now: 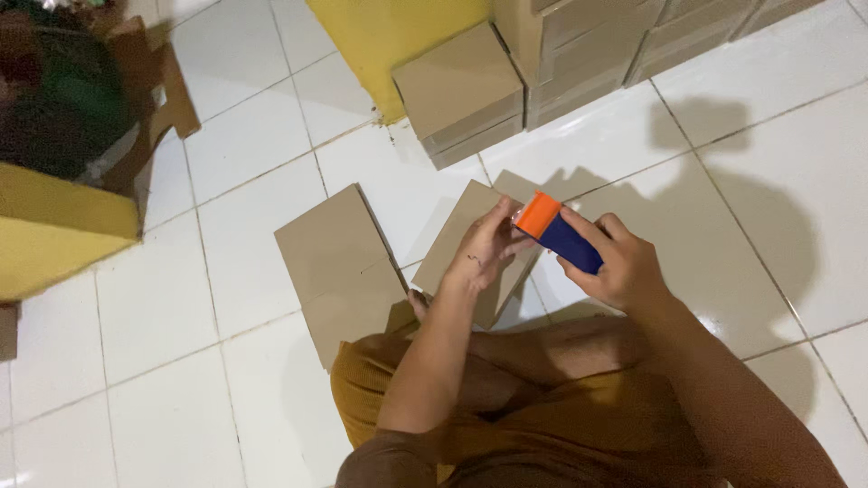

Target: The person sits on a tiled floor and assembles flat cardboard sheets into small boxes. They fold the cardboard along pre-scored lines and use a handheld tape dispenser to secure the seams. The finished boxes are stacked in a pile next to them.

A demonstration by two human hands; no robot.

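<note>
Flat cardboard sheets (339,271) lie on the white tiled floor (181,298) just below and left of the grip. Stacked cardboard boxes (461,95) stand beyond it against a yellow wall (389,36).

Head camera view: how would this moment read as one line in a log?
right hand: grips blue-and-orange tape dispenser | left hand: fingertips at its orange end | below: flat cardboard pieces on white tiled floor | behind: stacked boxes

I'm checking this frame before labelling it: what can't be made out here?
- Head view: the front end of the orange and blue tool is covered by the left hand.
- Its underside is hidden by the right hand.
- The box stack is cut off by the top edge.
- The dark bundle at top left is too dim to identify.
</note>
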